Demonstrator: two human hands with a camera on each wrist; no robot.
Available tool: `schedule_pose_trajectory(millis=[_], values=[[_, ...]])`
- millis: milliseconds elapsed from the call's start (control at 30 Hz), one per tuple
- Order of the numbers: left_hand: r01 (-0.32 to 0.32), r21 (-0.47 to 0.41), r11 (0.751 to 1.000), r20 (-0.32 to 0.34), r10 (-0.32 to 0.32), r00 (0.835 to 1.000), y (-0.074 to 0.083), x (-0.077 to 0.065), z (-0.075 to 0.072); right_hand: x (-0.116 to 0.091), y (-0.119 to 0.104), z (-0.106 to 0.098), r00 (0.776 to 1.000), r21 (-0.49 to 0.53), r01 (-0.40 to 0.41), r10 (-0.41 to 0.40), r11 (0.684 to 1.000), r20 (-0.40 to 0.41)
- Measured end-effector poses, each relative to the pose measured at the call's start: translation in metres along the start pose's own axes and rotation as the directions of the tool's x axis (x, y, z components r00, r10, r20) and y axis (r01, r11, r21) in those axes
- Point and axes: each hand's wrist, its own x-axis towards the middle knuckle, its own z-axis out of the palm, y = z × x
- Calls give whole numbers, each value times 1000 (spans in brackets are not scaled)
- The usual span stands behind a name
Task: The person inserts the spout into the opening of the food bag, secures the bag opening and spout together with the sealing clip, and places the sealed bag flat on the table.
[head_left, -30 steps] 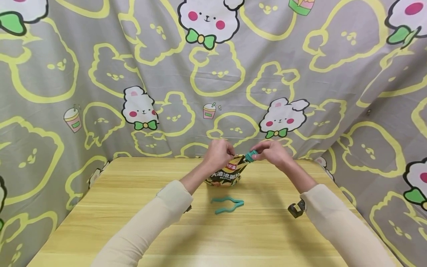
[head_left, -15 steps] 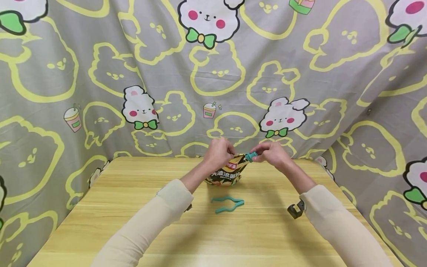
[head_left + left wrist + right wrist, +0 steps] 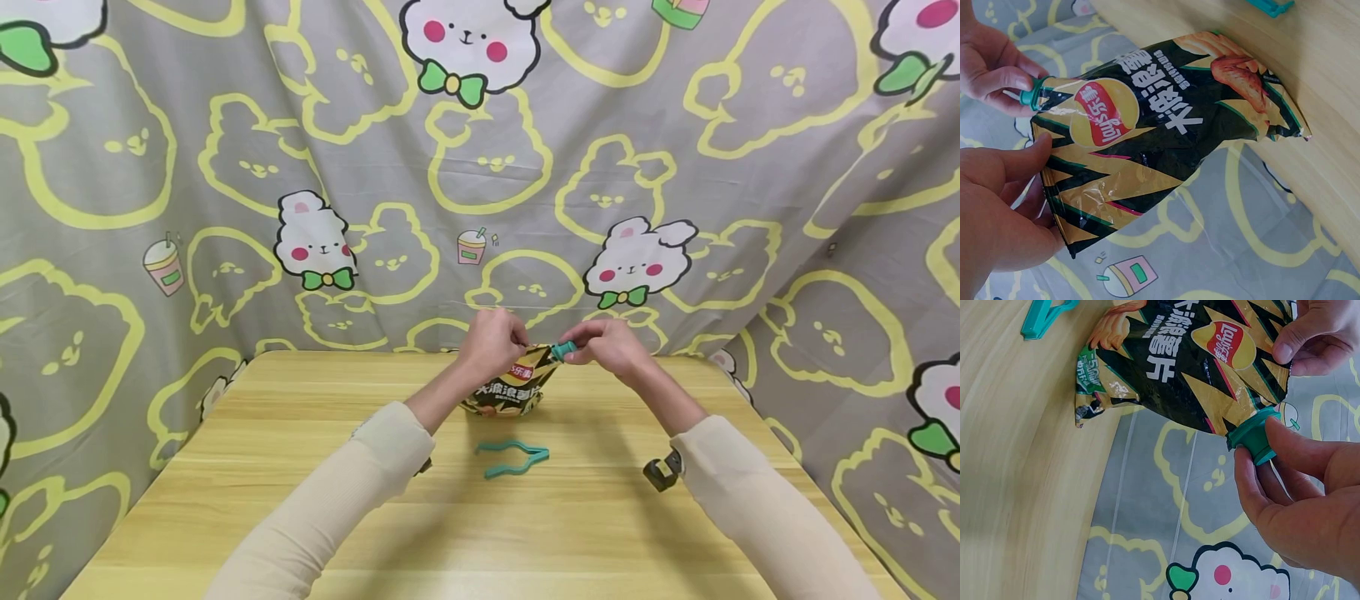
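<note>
A black and gold Lay's chip bag [image 3: 512, 387] stands at the back of the table. My left hand [image 3: 491, 343] pinches its top edge, with the thumb on the printed front in the left wrist view. At the bag's upper right corner sits a round teal spout piece [image 3: 1254, 435], which my right hand [image 3: 613, 346] holds between thumb and fingers. The bag's corner runs into this piece; how far in, I cannot tell. A teal V-shaped bag clip [image 3: 517, 458] lies spread apart on the table in front of the bag, touched by neither hand.
The light wood table [image 3: 300, 500] ends just behind the bag, where a grey patterned curtain [image 3: 375, 167] hangs. More curtain surrounds both sides. Black wrist mounts [image 3: 662, 472] protrude below the sleeves.
The right fingers have shifted slightly on the teal spout piece, which looks turned a little. The left hand, bag and clip stay where they were.
</note>
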Motion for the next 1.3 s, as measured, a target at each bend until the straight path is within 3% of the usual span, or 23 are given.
schedule_pose_trajectory(millis=[433, 1300], values=[[9, -13, 1000, 6, -9, 1000, 0, -1, -2, 0, 4, 2, 1000, 2, -3, 3, 1000, -22], [24, -24, 999, 11, -24, 1000, 3, -3, -4, 0, -5, 4, 999, -90, -5, 2, 996, -32]])
